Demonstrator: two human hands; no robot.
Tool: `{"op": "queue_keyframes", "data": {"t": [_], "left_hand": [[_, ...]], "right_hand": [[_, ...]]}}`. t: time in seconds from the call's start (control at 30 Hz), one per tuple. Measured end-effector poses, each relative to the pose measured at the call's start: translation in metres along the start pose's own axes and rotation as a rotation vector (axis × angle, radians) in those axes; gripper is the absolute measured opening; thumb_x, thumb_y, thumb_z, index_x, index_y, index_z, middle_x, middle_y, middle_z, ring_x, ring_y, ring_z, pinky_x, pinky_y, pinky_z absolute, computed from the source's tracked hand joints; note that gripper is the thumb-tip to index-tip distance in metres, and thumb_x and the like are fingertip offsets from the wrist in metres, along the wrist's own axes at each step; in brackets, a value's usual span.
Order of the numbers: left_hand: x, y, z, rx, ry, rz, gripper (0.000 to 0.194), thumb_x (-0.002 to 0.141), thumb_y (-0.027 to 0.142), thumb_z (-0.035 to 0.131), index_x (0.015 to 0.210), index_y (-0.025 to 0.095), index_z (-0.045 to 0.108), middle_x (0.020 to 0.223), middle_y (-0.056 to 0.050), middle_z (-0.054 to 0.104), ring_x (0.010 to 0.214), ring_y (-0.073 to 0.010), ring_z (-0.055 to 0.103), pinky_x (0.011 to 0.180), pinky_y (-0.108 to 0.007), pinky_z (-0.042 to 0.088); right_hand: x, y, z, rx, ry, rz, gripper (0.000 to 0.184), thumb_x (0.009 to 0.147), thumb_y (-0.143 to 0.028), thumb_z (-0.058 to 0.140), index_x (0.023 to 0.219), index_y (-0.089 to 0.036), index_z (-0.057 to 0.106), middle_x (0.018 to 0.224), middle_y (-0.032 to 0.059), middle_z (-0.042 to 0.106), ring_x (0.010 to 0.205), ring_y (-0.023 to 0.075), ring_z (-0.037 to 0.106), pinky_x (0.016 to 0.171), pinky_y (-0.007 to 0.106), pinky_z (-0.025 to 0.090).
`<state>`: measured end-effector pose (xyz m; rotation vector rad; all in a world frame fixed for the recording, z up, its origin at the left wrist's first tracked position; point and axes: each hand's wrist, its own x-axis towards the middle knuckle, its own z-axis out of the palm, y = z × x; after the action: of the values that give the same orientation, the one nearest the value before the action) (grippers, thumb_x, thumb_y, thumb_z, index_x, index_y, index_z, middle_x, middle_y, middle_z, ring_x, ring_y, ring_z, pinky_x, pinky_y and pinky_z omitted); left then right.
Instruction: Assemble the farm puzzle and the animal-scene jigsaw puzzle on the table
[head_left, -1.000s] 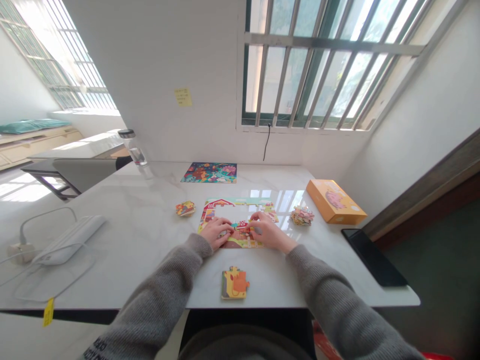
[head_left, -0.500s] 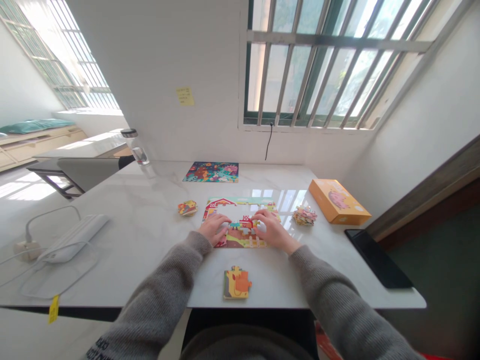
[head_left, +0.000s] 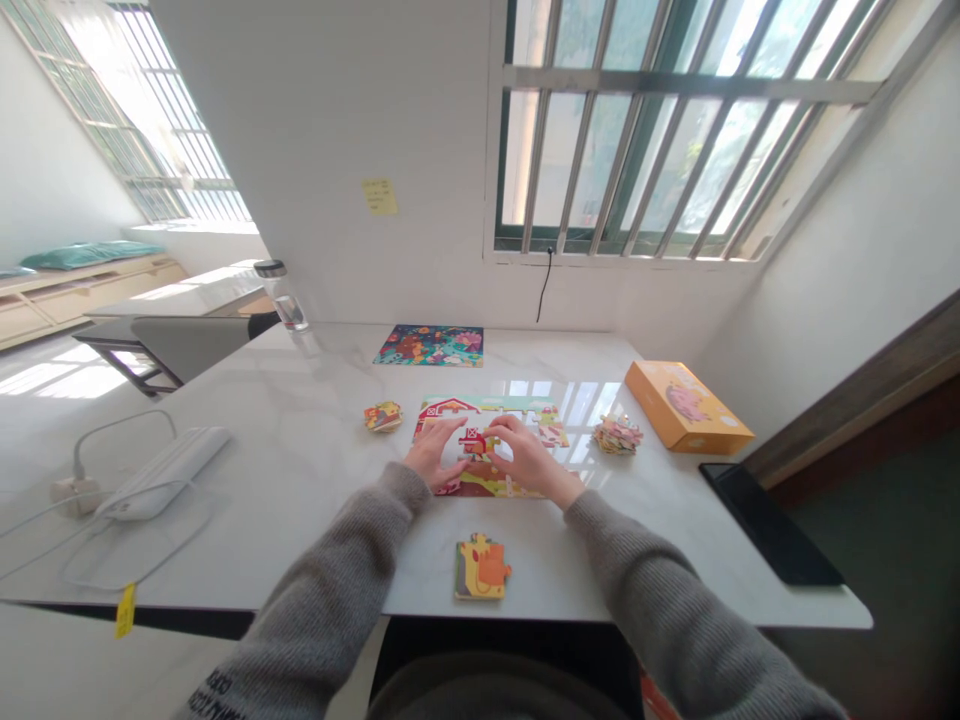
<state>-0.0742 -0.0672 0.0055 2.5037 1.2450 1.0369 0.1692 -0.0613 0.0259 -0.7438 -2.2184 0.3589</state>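
Observation:
A farm jigsaw puzzle [head_left: 442, 407], partly filled in with a pale gap in its middle, lies on the white table. My right hand [head_left: 529, 460] has its thumb and fingers around a puzzle piece with a red barn [head_left: 472, 437], over the middle of the puzzle. My left hand [head_left: 433, 455] rests at the puzzle's left side, thumb and fingers apart, close to that piece. Nearer to me lies a small stack of puzzle pieces [head_left: 481, 568], the top one yellow and orange.
Piles of pieces lie left [head_left: 383, 416] and right [head_left: 617, 434] of the puzzle. Behind it is a dark blue picture sheet [head_left: 431, 346]. An orange box [head_left: 686, 405] and a black tablet-like slab [head_left: 769, 522] are at right; a power strip [head_left: 165, 472] and bottle [head_left: 283, 297] at left.
My right hand has moved left with the red barn piece, closer to my left hand. The left hand's fingers have spread wider. The view has shifted slightly.

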Motion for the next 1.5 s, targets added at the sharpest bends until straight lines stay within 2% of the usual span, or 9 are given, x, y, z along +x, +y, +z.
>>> {"op": "queue_keyframes", "data": {"t": [0.27,0.47,0.57,0.63,0.77,0.9,1.17,1.27,1.5], "left_hand": [[0.002,-0.002,-0.003,-0.001,-0.002,0.047,0.043,0.085,0.026,0.065,0.127,0.023,0.059,0.12,-0.008,0.066,0.115,-0.0273,0.057,0.104,-0.046,0.045],[0.002,0.004,-0.008,-0.025,0.015,0.03,0.038,0.082,0.025,0.067,0.12,0.022,0.061,0.114,-0.008,0.068,0.109,-0.026,0.06,0.101,-0.044,0.048],[0.002,0.007,-0.007,-0.056,-0.017,0.025,0.037,0.083,0.026,0.066,0.12,0.022,0.061,0.112,-0.008,0.069,0.107,-0.0248,0.061,0.1,-0.043,0.05],[0.001,0.007,-0.008,-0.083,-0.022,0.012,0.044,0.083,0.027,0.066,0.127,0.021,0.058,0.116,-0.009,0.068,0.111,-0.0255,0.061,0.102,-0.043,0.049],[0.0,-0.004,-0.016,-0.091,0.065,-0.104,0.059,0.088,0.026,0.056,0.145,0.019,0.042,0.131,-0.012,0.063,0.122,-0.0264,0.059,0.106,-0.045,0.048],[-0.001,-0.026,-0.022,0.053,0.157,-0.192,0.046,0.089,0.023,0.048,0.134,0.016,0.054,0.128,-0.012,0.065,0.119,-0.0272,0.06,0.107,-0.046,0.047],[-0.008,-0.053,-0.01,0.174,-0.003,-0.225,0.037,0.083,0.016,0.048,0.113,0.017,0.069,0.117,-0.011,0.071,0.111,-0.0277,0.063,0.103,-0.048,0.05],[-0.009,-0.056,-0.008,0.18,-0.06,-0.248,0.035,0.081,0.013,0.048,0.107,0.017,0.072,0.117,-0.011,0.071,0.113,-0.0275,0.062,0.106,-0.049,0.048],[-0.008,-0.055,-0.007,0.217,-0.092,-0.256,0.033,0.084,0.014,0.047,0.106,0.014,0.072,0.121,-0.013,0.07,0.116,-0.0278,0.061,0.108,-0.05,0.046]], "right_hand": [[-0.001,-0.003,0.005,0.037,-0.005,-0.023,0.038,0.088,-0.013,0.063,0.123,-0.025,0.059,0.117,0.0098,0.056,0.112,0.0232,0.058,0.098,0.042,0.051],[-0.009,0.002,0.0,-0.017,-0.005,0.005,0.028,0.09,-0.021,0.066,0.118,-0.027,0.062,0.128,0.0097,0.059,0.121,0.0268,0.055,0.103,0.05,0.048],[-0.011,0.001,-0.001,-0.034,-0.028,-0.013,0.028,0.09,-0.021,0.067,0.118,-0.027,0.062,0.124,0.0088,0.062,0.117,0.0265,0.056,0.1,0.048,0.049],[-0.012,0.001,-0.001,-0.033,-0.025,-0.012,0.029,0.09,-0.021,0.067,0.118,-0.026,0.061,0.122,0.0086,0.062,0.115,0.026,0.056,0.099,0.047,0.049],[-0.012,0.001,-0.001,-0.035,0.006,0.015,0.031,0.09,-0.017,0.065,0.12,-0.026,0.06,0.122,0.0088,0.061,0.115,0.0255,0.055,0.1,0.046,0.047],[-0.013,0.002,-0.002,-0.036,0.017,0.033,0.03,0.091,-0.016,0.062,0.119,-0.026,0.06,0.124,0.0091,0.06,0.116,0.0258,0.054,0.1,0.047,0.047],[-0.016,0.006,-0.005,-0.047,0.008,0.068,0.023,0.089,-0.014,0.062,0.109,-0.024,0.062,0.126,0.0087,0.06,0.118,0.0258,0.054,0.102,0.045,0.044],[-0.011,0.007,-0.004,-0.037,0.015,0.098,0.021,0.087,-0.013,0.064,0.106,-0.024,0.063,0.123,0.008,0.061,0.116,0.0254,0.054,0.102,0.045,0.042],[0.015,0.013,0.002,-0.023,-0.046,0.115,0.015,0.085,-0.013,0.066,0.098,-0.022,0.064,0.113,0.006,0.064,0.11,0.0236,0.056,0.1,0.04,0.042]]}}
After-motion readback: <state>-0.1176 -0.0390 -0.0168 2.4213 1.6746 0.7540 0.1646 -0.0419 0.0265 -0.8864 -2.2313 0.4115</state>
